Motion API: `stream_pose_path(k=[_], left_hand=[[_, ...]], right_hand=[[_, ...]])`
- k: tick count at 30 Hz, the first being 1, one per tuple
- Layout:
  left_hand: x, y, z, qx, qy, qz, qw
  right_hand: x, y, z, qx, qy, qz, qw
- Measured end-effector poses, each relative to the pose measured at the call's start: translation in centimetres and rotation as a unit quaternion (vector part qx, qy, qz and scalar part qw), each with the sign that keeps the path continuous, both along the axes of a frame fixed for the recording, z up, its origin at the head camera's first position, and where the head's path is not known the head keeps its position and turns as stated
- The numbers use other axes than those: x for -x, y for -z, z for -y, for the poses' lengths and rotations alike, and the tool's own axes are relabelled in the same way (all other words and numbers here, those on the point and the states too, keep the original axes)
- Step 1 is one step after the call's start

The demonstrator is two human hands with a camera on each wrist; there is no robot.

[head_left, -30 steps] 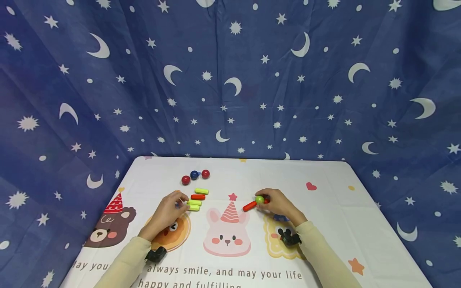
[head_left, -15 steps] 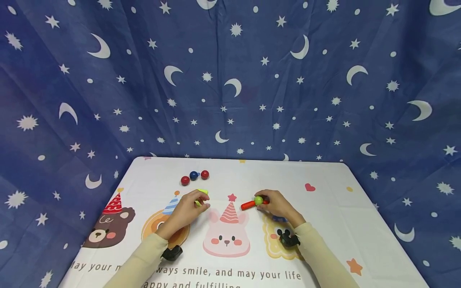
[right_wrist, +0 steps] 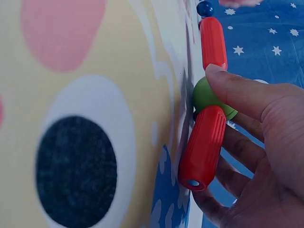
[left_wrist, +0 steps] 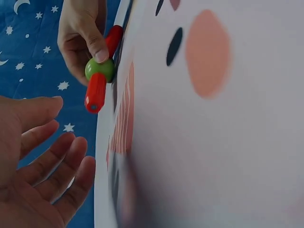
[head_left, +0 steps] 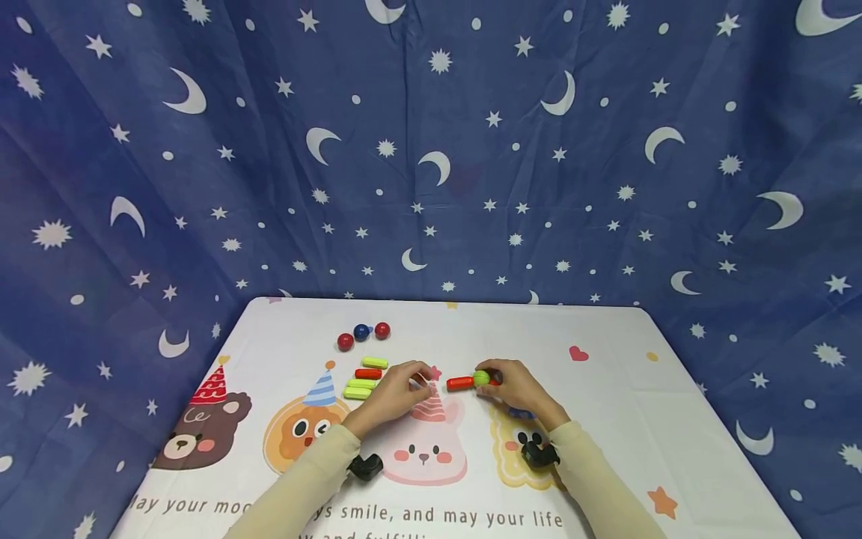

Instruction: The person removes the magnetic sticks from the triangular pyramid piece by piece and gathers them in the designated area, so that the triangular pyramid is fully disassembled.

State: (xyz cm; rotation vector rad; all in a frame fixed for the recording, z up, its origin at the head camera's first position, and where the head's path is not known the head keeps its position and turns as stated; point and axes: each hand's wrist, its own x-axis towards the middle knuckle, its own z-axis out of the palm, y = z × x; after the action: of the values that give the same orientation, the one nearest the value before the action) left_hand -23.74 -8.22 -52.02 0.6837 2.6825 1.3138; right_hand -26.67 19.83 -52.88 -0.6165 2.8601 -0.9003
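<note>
My right hand (head_left: 517, 385) pinches a green ball (right_wrist: 205, 94) between thumb and fingers, just above or on the table. Two red ribbed rods join the ball: one red rod (head_left: 460, 383) points toward my left hand, and the other red rod (right_wrist: 203, 148) lies beside my right palm. Left of these, my left hand (head_left: 397, 391) hovers over the printed rabbit's hat, fingers loosely bent and apart. Nothing shows in it in the left wrist view, where the rod's holed end (left_wrist: 93, 105) faces that hand.
Left of my left hand lie several rods: yellow-green rods (head_left: 357, 393) and a red rod (head_left: 368, 373). Behind them are two red balls (head_left: 346, 342) and a blue ball (head_left: 361, 332) with a small blue piece beside it. A printed white cloth (head_left: 572, 329) covers the table; a blue star-patterned curtain (head_left: 431, 224) hangs behind.
My left hand has moved right, from the loose rods toward the ball and rods. The right hand stays nearly in place, while the left-pointing red rod has turned closer to level.
</note>
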Motion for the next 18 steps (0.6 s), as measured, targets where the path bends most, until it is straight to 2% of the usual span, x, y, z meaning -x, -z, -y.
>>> stream_pose_path(k=[10,18], left_hand=[[2.2,0.8,-2.9,0.001,0.01,0.034,0.9994],[2.5,1.3,-4.3,0.015,0.015,0.038,0.9991]], right_hand=[[0.4,0.1,-0.1,0.011,-0.005,-0.008,0.9999],[0.0,0.0,0.1,0.018,-0.008,-0.004,0.9998]])
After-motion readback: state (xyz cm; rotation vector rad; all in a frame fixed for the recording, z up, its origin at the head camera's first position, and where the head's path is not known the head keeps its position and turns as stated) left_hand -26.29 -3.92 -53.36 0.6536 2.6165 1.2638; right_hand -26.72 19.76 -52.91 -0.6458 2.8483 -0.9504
